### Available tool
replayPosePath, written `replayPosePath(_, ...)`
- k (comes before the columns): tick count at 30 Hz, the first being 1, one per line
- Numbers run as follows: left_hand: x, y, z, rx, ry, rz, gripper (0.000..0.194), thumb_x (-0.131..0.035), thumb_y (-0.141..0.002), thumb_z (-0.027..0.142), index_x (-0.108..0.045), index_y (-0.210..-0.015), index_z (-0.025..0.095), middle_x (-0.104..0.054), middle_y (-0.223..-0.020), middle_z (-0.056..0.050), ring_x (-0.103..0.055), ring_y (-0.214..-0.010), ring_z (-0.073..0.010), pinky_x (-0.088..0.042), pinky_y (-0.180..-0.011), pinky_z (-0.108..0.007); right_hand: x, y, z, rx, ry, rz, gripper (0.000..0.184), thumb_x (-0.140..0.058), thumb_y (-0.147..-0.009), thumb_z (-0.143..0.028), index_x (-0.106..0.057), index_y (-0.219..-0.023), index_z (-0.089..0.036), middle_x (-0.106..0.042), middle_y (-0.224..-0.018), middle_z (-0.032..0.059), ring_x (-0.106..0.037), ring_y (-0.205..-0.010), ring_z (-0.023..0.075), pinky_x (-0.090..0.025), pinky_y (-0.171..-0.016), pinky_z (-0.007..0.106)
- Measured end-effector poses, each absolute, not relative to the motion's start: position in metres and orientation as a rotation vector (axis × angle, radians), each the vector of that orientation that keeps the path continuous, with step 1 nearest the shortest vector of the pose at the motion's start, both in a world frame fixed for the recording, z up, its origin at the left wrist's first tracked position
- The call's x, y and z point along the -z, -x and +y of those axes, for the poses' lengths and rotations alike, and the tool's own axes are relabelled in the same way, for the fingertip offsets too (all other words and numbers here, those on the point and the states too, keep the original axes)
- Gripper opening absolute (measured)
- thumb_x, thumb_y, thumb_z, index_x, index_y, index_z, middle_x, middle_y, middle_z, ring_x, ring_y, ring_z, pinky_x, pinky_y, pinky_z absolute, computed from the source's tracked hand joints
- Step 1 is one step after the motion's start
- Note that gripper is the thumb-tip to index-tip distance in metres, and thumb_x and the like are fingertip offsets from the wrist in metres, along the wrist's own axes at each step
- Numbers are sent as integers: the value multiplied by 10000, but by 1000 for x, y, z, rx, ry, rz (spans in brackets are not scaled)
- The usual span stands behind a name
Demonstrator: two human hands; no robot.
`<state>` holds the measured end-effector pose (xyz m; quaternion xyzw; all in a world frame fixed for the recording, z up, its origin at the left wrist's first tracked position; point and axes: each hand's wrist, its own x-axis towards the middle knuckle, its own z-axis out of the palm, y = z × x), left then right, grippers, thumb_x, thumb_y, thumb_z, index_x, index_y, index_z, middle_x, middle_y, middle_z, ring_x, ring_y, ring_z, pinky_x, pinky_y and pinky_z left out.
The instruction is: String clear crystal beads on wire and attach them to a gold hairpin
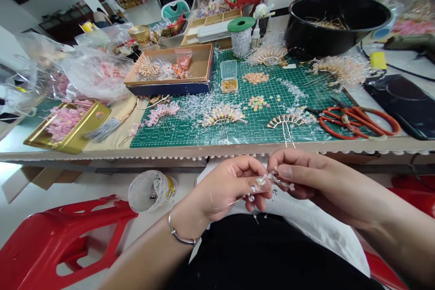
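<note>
Just in front of the table edge, my left hand [238, 186] and my right hand [302, 172] meet over a small beaded wire hair ornament [277, 180] with clear beads. Thumb and fingers of the left hand pinch its left end, where a thin wire trails back toward the wrist. The right hand's thumb and forefinger grip the other side. Fingers hide part of the piece. Beyond them, finished-looking beaded hair combs lie on the green cutting mat [190, 133]: a pink one [162, 113], a pink-and-yellow one [223, 115] and a clear one with gold wire [288, 120].
Red-handled pliers [360, 120] and a black phone [404, 104] lie at the right. A cardboard box [200, 65], a bead case [229, 85], a spool [241, 38] and a black basin [295, 31] stand farther back. A gold tin [76, 138] sits left; below are a red stool [44, 231] and white bucket [142, 192].
</note>
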<state>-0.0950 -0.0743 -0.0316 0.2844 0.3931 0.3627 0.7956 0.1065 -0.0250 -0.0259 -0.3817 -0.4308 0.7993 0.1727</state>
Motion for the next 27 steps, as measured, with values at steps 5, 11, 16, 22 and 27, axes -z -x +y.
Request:
replayPosePath(5,32,96,-77,-827,-526,864,347,-870,-712,355,-595,-817,172,-684,-671,19,-582,-467,-58,-376,-421,-157,31,-116,-29,-1833,1145,-1593,289,-579,-982,-508,-696,-1069,-258,-650,-891,41,-577,-779,201,-477,-700,316)
replayPosePath(11,31,93,-79,-769,-595,949,323,-824,-742,384,-583,-807,180,-641,-617,36,-491,-397,-44,-294,-377,-166,15,-121,-39,-731,732,-2248,308,-578,-983,-207,-556,-1260,-339,-603,-1301,63,-573,-1227,253,-448,-1009,362)
replayPosePath(16,21,89,-84,-829,-1106,1238,137,-675,-849,274,-597,-779,185,-558,-596,49,-443,-476,-65,-335,-459,-196,14,-115,-39,-899,858,-2187,163,-505,-1047,-270,-592,-1172,-326,-686,-1174,33,-645,-1124,223,-497,-929,330)
replayPosePath(22,21,91,-96,-955,-2093,1431,120,-574,-851,128,-592,-753,195,-625,-649,8,-532,-579,-120,-381,-588,-270,23,-102,-38,-1199,737,-2199,312,-590,-1009,-323,-494,-1305,-355,-614,-1291,35,-567,-1215,260,-472,-1006,387)
replayPosePath(27,25,93,-100,-1097,-2338,1496,98,-574,-847,104,-588,-802,191,-649,-628,1,-573,-545,-137,-399,-547,-280,29,-90,-45,-1292,641,-2106,325,-618,-984,-235,-440,-1232,-347,-528,-1146,41,-546,-1050,219,-499,-872,343)
